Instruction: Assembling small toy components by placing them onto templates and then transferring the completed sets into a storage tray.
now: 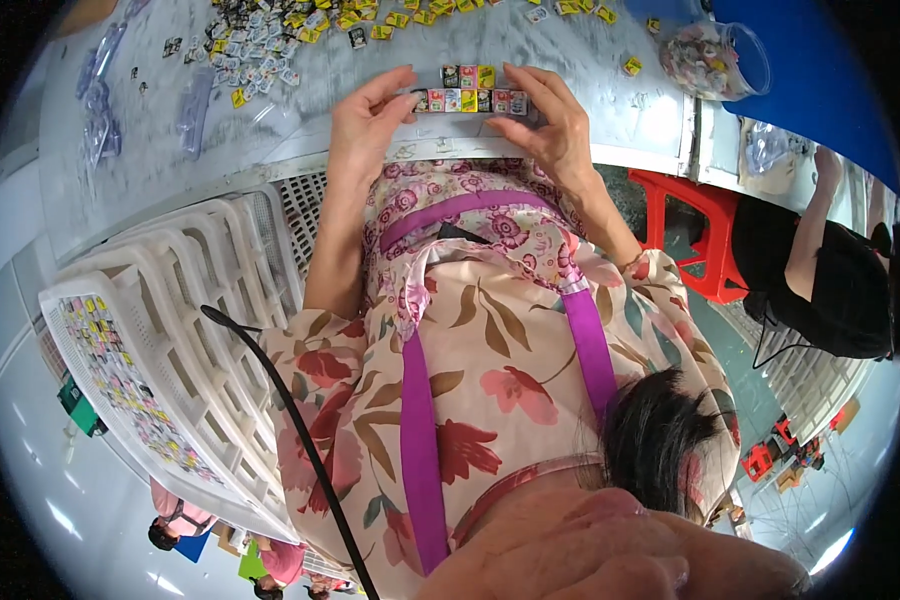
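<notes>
At the table's front edge, small coloured square pieces (468,100) stand in a long row, with a shorter row (468,76) of a few more behind it. Black, pink, white and yellow faces show. My left hand (362,125) curls at the left end of the long row, its thumb against the end piece. Around the right end sits my right hand (558,122), thumb in front and fingers behind, holding that end. Whether a clear holder lies under the rows I cannot make out.
Loose small pieces (255,50) heap at the far left, with yellow ones along the back. A clear round tub (710,60) of pieces stands far right. White stacked trays (160,350) rise on my left. A red stool (685,215) and another person (820,250) are at right.
</notes>
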Available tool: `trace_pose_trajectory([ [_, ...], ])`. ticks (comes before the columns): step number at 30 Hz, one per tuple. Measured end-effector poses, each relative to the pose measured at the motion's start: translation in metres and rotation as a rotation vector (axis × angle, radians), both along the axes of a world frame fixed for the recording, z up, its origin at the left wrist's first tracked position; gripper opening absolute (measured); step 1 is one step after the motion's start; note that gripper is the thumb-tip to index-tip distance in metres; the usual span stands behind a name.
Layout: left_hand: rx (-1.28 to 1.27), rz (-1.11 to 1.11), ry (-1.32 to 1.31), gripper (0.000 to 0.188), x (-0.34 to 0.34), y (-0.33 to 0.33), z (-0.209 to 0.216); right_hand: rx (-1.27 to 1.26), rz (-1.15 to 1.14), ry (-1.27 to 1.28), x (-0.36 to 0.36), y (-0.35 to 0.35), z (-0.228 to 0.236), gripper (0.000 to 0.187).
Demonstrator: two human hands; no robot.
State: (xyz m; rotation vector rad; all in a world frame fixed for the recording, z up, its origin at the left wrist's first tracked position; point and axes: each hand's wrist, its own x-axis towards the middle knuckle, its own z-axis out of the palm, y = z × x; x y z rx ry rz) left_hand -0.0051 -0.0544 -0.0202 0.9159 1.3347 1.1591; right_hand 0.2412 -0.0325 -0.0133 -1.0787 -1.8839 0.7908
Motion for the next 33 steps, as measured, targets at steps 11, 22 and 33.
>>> trace_pose_trajectory([
  [11,-0.140,-0.055,-0.120,0.042,-0.025,-0.008,0.053,-0.080,0.212,-0.001,-0.028,0.024,0.037,0.067],
  [22,0.276,0.214,-0.432,0.036,-0.066,-0.064,0.151,0.022,0.552,0.232,-0.101,0.044,0.123,0.069],
  [33,0.402,0.955,-0.302,0.025,-0.129,-0.220,0.290,-0.084,0.760,0.279,-0.148,0.026,0.128,0.056],
])
